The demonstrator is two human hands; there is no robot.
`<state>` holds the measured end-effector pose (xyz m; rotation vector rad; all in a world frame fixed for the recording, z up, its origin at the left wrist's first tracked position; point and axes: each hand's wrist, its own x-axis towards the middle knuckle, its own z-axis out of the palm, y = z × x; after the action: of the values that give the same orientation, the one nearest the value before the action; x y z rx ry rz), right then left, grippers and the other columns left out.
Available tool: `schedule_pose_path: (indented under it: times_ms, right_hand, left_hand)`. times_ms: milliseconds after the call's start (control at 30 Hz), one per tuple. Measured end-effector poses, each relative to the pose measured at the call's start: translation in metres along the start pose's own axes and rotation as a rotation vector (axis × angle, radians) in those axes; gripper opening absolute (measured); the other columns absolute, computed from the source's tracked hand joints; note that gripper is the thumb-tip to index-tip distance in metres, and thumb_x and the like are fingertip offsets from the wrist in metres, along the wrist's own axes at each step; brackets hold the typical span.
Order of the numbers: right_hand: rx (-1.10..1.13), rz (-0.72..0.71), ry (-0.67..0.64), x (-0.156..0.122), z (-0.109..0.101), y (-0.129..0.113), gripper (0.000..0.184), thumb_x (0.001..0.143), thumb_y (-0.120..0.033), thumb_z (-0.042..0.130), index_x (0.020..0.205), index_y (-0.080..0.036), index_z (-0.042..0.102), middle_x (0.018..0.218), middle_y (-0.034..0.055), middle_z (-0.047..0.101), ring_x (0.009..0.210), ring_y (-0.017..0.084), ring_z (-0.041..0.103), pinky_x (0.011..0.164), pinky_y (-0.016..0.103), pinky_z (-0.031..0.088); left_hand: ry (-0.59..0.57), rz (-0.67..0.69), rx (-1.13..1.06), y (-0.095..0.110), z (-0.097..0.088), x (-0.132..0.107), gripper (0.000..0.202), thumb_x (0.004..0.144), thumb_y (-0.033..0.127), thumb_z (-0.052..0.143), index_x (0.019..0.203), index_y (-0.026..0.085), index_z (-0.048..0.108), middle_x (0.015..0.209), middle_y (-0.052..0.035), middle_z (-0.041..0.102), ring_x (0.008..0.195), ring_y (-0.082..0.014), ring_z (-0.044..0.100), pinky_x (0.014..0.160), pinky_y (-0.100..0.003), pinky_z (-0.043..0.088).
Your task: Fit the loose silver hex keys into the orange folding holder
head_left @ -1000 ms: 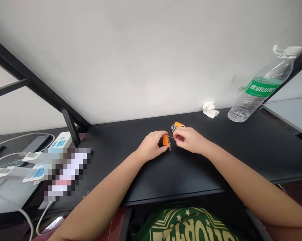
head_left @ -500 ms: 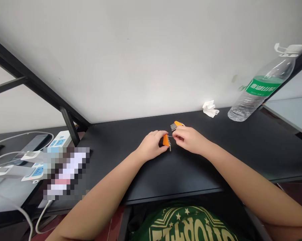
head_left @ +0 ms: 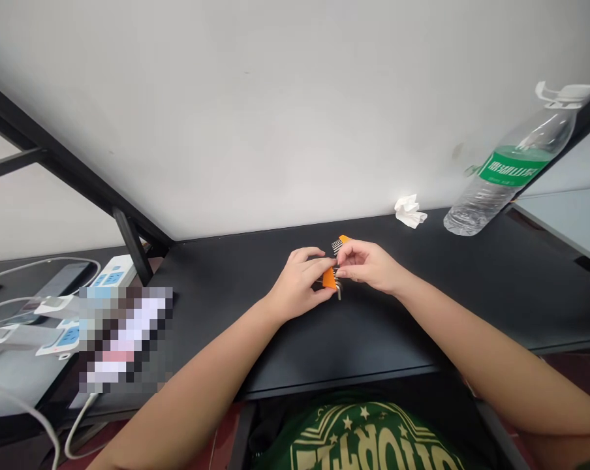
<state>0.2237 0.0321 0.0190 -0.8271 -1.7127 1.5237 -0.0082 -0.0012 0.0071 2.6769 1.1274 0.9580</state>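
My left hand grips an orange hex key holder between thumb and fingers, just above the black desk. Short bent ends of hex keys stick out on its right side. Closed in a pinch, my right hand meets the holder's right edge at a thin hex key, mostly hidden by the fingertips. Behind the right hand lies a second orange hex key holder, its row of silver keys pointing left and partly covered by that hand.
A large plastic bottle with a green label and a crumpled tissue stand near the wall. On the left are a white power strip with plugs and cables, and a blurred-out phone. The black desk has a front edge close to my body.
My left hand has moved slightly right with the holder, and the gap to my right hand has closed. The thin key that showed between the hands is now mostly hidden.
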Motion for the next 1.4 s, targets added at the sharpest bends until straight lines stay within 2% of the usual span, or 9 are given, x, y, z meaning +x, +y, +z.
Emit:
schedule_pose_path:
  times_ms: [200, 333, 433, 533, 700, 900, 1033, 1167, 1400]
  right_hand:
    - [0.103, 0.083, -0.106, 0.006, 0.007, 0.011, 0.059, 0.065, -0.055, 0.094, 0.083, -0.024, 0.047, 0.076, -0.0050, 0.053, 0.067, 0.013, 0.049, 0.061, 0.028, 0.042]
    - [0.036, 0.134, -0.163, 0.009, 0.004, 0.014, 0.057, 0.078, -0.074, 0.077, 0.087, -0.022, 0.055, 0.070, -0.0049, 0.051, 0.059, 0.012, 0.043, 0.055, 0.027, 0.035]
    - [-0.211, 0.064, 0.055, 0.011, -0.014, 0.014, 0.051, 0.095, -0.071, 0.057, 0.096, -0.021, 0.068, 0.078, 0.0001, 0.059, 0.066, 0.015, 0.052, 0.063, 0.030, 0.044]
    - [-0.579, 0.024, 0.401, 0.016, -0.038, 0.017, 0.030, 0.094, -0.050, 0.067, 0.101, -0.021, 0.073, 0.098, 0.0051, 0.066, 0.083, 0.019, 0.061, 0.079, 0.034, 0.049]
    - [-0.858, 0.150, 0.307, 0.028, -0.059, 0.036, 0.034, 0.091, -0.037, 0.068, 0.120, -0.021, 0.072, 0.109, 0.0078, 0.063, 0.087, 0.020, 0.063, 0.083, 0.035, 0.050]
    - [-0.974, 0.142, 0.282, 0.032, -0.042, 0.043, 0.005, 0.082, -0.020, 0.065, 0.087, -0.021, 0.064, 0.094, 0.0036, 0.063, 0.082, 0.018, 0.058, 0.070, 0.030, 0.042]
    - [-0.994, 0.062, 0.253, 0.023, -0.017, 0.034, 0.009, 0.083, -0.020, 0.065, 0.080, -0.022, 0.056, 0.087, 0.0023, 0.062, 0.078, 0.017, 0.056, 0.067, 0.029, 0.038]
    - [-1.047, -0.090, 0.219, 0.015, 0.008, 0.029, 0.008, 0.090, -0.021, 0.060, 0.082, -0.022, 0.056, 0.086, 0.0027, 0.062, 0.074, 0.017, 0.055, 0.066, 0.029, 0.037]
    - [-0.791, -0.184, 0.130, 0.012, 0.019, 0.030, 0.002, 0.092, -0.022, 0.061, 0.092, -0.022, 0.059, 0.092, 0.0026, 0.066, 0.075, 0.016, 0.060, 0.070, 0.031, 0.046]
  left_hand:
    - [-0.030, 0.081, -0.090, 0.013, -0.002, 0.003, 0.035, 0.087, 0.028, 0.074, 0.122, 0.026, 0.067, 0.105, -0.0057, 0.078, 0.124, -0.0291, 0.062, 0.107, -0.049, 0.047]
    - [-0.070, 0.055, -0.090, 0.011, -0.002, 0.003, 0.038, 0.088, 0.030, 0.072, 0.125, 0.025, 0.065, 0.106, -0.0062, 0.076, 0.114, -0.0273, 0.065, 0.101, -0.046, 0.050]
    - [-0.083, -0.051, -0.014, -0.003, -0.004, 0.002, 0.047, 0.090, 0.030, 0.070, 0.136, 0.024, 0.060, 0.110, -0.0076, 0.074, 0.103, -0.0252, 0.067, 0.093, -0.042, 0.053]
    - [-0.114, -0.224, 0.090, -0.024, -0.005, 0.001, 0.049, 0.089, 0.032, 0.070, 0.136, 0.019, 0.062, 0.110, -0.0104, 0.073, 0.102, -0.0272, 0.067, 0.090, -0.043, 0.054]
    - [-0.193, -0.453, 0.208, -0.054, -0.005, 0.001, 0.049, 0.090, 0.034, 0.064, 0.136, 0.019, 0.062, 0.111, -0.0110, 0.075, 0.109, -0.0340, 0.065, 0.091, -0.049, 0.054]
    - [0.000, -0.432, 0.270, -0.048, -0.005, 0.004, 0.055, 0.083, 0.022, 0.065, 0.138, 0.020, 0.062, 0.146, -0.0156, 0.062, 0.133, -0.0410, 0.053, 0.103, -0.059, 0.050]
    - [-0.041, -0.322, 0.096, -0.017, -0.003, 0.006, 0.044, 0.090, 0.031, 0.065, 0.133, 0.020, 0.063, 0.120, -0.0105, 0.073, 0.110, -0.0286, 0.068, 0.098, -0.045, 0.056]
    - [-0.142, -0.387, 0.096, 0.002, 0.009, 0.005, 0.069, 0.084, 0.052, 0.077, 0.141, 0.017, 0.057, 0.126, -0.0151, 0.071, 0.119, -0.0346, 0.067, 0.093, -0.046, 0.058]
    - [-0.132, -0.503, -0.046, -0.006, 0.010, 0.006, 0.020, 0.084, 0.037, 0.074, 0.094, 0.020, 0.069, 0.088, -0.0042, 0.071, 0.083, -0.0244, 0.069, 0.071, -0.038, 0.056]
